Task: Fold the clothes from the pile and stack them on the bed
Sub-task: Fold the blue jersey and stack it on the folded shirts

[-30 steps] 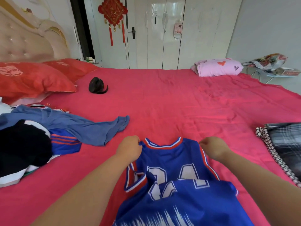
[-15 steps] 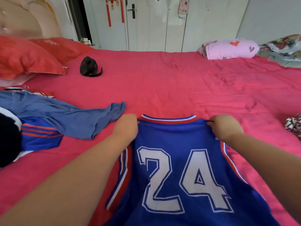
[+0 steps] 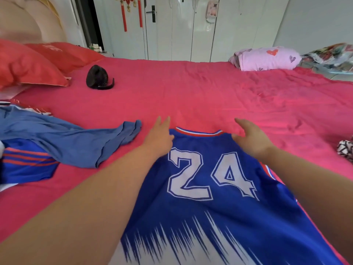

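Observation:
A blue basketball jersey with a white "24" and a red-and-white collar lies spread flat on the pink-red bed, number side up. My left hand rests at its left shoulder with fingers straight. My right hand hovers at the right shoulder, fingers spread and holding nothing. The pile of unfolded clothes lies to the left, with a grey-blue garment on top and a blue piece with orange stripes beneath.
Two red pillows lean against the headboard at the left. A black object lies near them. A pink bundle sits at the far right edge. A patterned cloth shows at the right border.
Both hands gripped the jersey's shoulders and pulled it out flat; now they have let go and their fingers are straight. The camera moved closer and lower.

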`<state>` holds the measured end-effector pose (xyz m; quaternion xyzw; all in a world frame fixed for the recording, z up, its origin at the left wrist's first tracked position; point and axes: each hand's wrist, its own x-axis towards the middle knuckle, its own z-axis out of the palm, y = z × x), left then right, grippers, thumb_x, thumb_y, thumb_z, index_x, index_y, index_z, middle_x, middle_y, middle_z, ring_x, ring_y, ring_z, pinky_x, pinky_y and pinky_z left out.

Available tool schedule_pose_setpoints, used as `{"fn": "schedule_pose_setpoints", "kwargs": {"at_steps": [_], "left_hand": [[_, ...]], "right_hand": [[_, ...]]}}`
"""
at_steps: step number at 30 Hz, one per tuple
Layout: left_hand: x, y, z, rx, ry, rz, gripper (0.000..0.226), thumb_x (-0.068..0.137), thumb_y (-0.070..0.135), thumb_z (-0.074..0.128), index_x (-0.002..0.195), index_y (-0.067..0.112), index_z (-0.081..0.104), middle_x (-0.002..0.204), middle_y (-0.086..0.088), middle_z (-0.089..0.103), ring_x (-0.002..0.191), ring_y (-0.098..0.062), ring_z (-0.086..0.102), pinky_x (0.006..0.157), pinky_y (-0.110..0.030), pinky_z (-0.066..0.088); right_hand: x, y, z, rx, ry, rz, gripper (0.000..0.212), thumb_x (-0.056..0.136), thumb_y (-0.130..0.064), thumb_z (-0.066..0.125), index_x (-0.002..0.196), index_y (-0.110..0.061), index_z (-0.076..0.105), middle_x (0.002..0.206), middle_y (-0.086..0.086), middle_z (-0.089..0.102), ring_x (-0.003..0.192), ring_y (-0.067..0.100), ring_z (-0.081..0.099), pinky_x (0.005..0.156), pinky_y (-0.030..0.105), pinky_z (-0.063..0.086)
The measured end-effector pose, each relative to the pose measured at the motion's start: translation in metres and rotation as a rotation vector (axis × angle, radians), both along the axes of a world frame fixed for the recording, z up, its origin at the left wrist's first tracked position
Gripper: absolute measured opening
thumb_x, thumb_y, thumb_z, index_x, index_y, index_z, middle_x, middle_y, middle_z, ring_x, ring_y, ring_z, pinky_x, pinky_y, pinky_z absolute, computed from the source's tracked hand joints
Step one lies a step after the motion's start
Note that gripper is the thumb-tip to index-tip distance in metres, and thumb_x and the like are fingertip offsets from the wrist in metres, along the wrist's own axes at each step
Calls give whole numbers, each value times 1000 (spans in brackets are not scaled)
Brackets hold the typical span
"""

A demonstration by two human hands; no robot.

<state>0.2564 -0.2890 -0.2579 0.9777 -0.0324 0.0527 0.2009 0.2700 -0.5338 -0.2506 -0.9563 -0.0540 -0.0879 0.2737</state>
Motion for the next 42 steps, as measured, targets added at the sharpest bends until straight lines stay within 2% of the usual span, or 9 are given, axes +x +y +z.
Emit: {"fn": "schedule_pose_setpoints", "kwargs": {"at_steps": [8, 13, 18, 24, 27, 29, 31, 38, 42], "left_hand": [[-49, 36, -50, 412, 277, 97, 58, 94, 59, 18, 147, 40, 4, 158, 2, -4, 145, -27, -8, 113, -53, -7], [-74, 10, -32, 328, -67, 38, 58, 98, 50, 21, 149, 27, 7, 158, 0, 5, 145, -20, 1, 116, -42, 1], [-142, 15, -58, 407, 143, -186, 116, 50, 80, -34, 148, 34, 7, 158, 5, 3, 146, -16, 0, 116, -40, -4], [-208, 19, -40, 350, 21, -151, 59, 80, 54, 31, 113, 21, 67, 118, -2, 66, 109, -22, 63, 83, -42, 51], [-262, 19, -36, 315, 3, -295, 64, 92, 62, 15, 131, 27, 50, 136, 4, 52, 125, -17, 51, 97, -40, 42], [-292, 16, -28, 257, 89, -400, 86, 75, 79, 0, 146, 34, 17, 152, 13, 10, 142, -10, 6, 115, -36, 0], [-319, 12, -25, 217, 200, -460, 93, 58, 86, 2, 140, 43, -7, 144, 21, -15, 134, -4, -25, 104, -22, -26], [-370, 26, -26, 359, 269, -337, 95, 66, 82, 35, 145, 44, -1, 157, 8, -8, 145, -18, -10, 113, -45, -9], [-380, 39, -24, 255, 235, -225, 49, 97, 38, 37, 145, 31, 29, 155, 2, 19, 144, -17, 16, 115, -33, 13]], "right_hand": [[-47, -30, -58, -677, 324, 48, 52, 98, -49, 16, 147, -38, 5, 157, -10, 5, 145, 18, 3, 115, 50, 6], [-72, -13, -28, -635, 174, 70, 51, 99, -44, 17, 148, -31, 9, 156, -6, 11, 145, 18, 5, 114, 48, 7], [-138, -44, -41, -767, 282, 158, 76, 78, -66, -17, 146, -40, 5, 156, -12, 8, 145, 16, 4, 115, 46, 6], [-202, -70, -37, -616, 191, -51, 50, 97, -44, 28, 146, -33, 22, 152, -6, 27, 142, 16, 21, 112, 45, 23], [-257, -68, -41, -476, 113, 47, 51, 90, -49, 28, 129, -28, 53, 126, 2, 61, 119, 26, 56, 93, 46, 45], [-291, -65, -45, -495, 34, 156, 49, 94, -53, 20, 124, -32, 52, 116, 0, 66, 109, 26, 62, 93, 38, 41], [-316, -60, -44, -466, 63, 258, 52, 93, -61, 14, 129, -37, 44, 121, -2, 63, 113, 25, 60, 96, 37, 40], [-365, -82, -32, -588, 317, 283, 115, 41, -98, -7, 143, -47, 11, 154, -13, 13, 144, 14, 8, 115, 41, 16], [-377, -97, -36, -517, 351, 232, 75, 76, -73, 37, 143, -44, 18, 155, -7, 18, 143, 14, 14, 115, 31, 20]]}}
